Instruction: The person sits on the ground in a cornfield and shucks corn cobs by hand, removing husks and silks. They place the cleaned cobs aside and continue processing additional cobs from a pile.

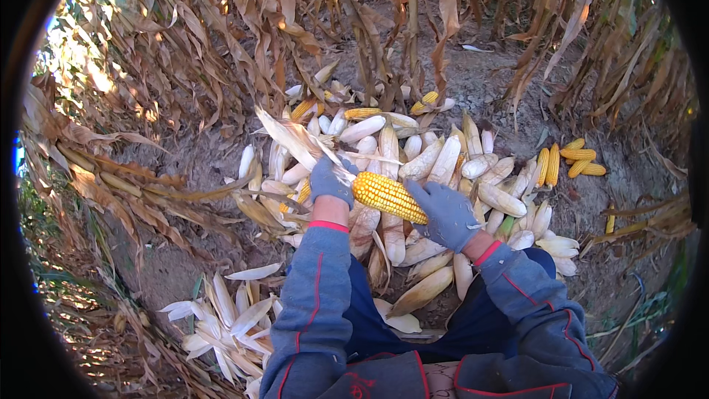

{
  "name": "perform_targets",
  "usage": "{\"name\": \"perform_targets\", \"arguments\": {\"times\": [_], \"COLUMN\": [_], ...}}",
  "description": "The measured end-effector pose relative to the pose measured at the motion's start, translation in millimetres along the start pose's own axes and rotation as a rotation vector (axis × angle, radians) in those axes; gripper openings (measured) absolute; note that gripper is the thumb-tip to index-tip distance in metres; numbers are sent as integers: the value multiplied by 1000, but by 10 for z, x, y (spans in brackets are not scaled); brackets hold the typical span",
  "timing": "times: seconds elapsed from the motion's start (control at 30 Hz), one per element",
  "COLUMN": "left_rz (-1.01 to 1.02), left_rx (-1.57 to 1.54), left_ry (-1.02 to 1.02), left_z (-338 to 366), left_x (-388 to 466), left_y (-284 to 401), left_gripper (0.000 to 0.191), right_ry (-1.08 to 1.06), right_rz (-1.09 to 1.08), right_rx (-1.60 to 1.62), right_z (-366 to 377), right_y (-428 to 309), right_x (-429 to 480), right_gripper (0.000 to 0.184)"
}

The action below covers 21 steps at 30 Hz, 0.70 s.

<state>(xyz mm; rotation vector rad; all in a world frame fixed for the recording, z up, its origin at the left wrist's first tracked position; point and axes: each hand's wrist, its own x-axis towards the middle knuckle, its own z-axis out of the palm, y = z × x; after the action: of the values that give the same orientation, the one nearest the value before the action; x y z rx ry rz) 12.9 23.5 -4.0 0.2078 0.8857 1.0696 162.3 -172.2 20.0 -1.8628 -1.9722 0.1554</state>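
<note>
A bare yellow ear of corn (388,197) lies across the middle of the view between my gloved hands. My left hand (331,182) grips the husk end, and pale peeled husk leaves (292,138) fan up and left from it. My right hand (447,214) holds the other end, thumb along the top and the tip near the palm; the fingers beneath are hidden. Under and beyond both hands spreads a heap of ears still in pale husks (394,238). A few partly bared ears (363,113) show yellow kernels at its far side.
Several bare yellow ears (579,158) lie on the soil at the right. A pile of stripped husks (232,316) sits at the lower left, beside my left sleeve. Dry standing corn stalks (412,22) line the far side, and bent stalks (111,177) reach in from the left.
</note>
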Motion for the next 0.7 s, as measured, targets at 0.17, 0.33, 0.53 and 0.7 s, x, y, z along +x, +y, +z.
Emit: {"name": "perform_targets", "arguments": {"times": [0.17,0.33,0.53,0.7], "left_rz": [148,339,301,-15], "left_rx": [-25,15,58,-113], "left_ry": [-23,-36,-120,-671], "left_z": [149,303,379,172], "left_x": [-177,-231,-288,-220], "left_y": [-11,8,68,242], "left_gripper": [26,33,39,38], "right_ry": [-101,51,-276,-445], "right_rz": [149,137,350,435], "right_rx": [270,555,1291,1723], "right_z": [171,299,351,297], "right_y": [-35,-132,-204,-50], "right_x": [12,-42,-131,-148], "right_gripper": [83,84,66,66]}}
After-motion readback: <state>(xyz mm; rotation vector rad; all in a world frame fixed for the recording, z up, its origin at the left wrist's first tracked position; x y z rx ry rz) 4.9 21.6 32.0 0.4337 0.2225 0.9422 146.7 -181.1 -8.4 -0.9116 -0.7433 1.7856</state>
